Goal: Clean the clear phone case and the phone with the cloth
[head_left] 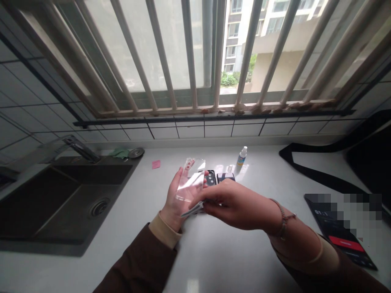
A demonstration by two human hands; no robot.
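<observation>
My left hand [172,201] is palm up, with its fingers round a clear phone case [192,181]. The case is tilted, and its round camera cutouts are at the upper left. My right hand [235,203] pinches a folded grey cloth [193,209] between thumb and fingers, close to the case's lower edge. Whether cloth and case touch I cannot tell. Behind the hands lie a dark phone or case with round camera rings [210,177] and a second dark, flat device [226,176], both partly hidden. A small white bottle [241,158] with a coloured label stands beyond them.
On the left is a sink [76,173] with a faucet [81,148]; a green cloth [119,153] and a metal strainer [136,153] lie behind it. A pink square [156,164] lies on the white counter. A black strap [317,166] and a dark-screened device [324,221] are at right.
</observation>
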